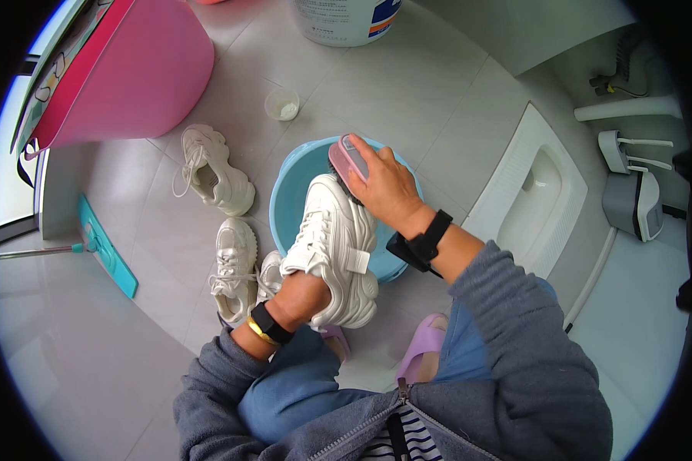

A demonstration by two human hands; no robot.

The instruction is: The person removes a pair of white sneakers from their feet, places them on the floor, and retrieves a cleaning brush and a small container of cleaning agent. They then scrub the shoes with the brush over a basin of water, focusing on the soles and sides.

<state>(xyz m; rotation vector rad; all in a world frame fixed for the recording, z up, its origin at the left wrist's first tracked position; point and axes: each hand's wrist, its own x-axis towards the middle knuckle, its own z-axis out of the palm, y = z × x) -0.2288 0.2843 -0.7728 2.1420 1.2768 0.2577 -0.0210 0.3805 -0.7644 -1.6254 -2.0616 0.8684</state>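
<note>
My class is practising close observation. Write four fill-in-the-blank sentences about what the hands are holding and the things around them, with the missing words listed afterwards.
1. The right hand holds a pink ____ at the toe of the white shoe.
2. The left hand is partly hidden because it reaches ____ the shoe.
3. The round basin below the shoe is coloured ____.
4. The turquoise mop appears toward the picture's ____ edge.

Missing words: brush; inside; blue; left.
</note>
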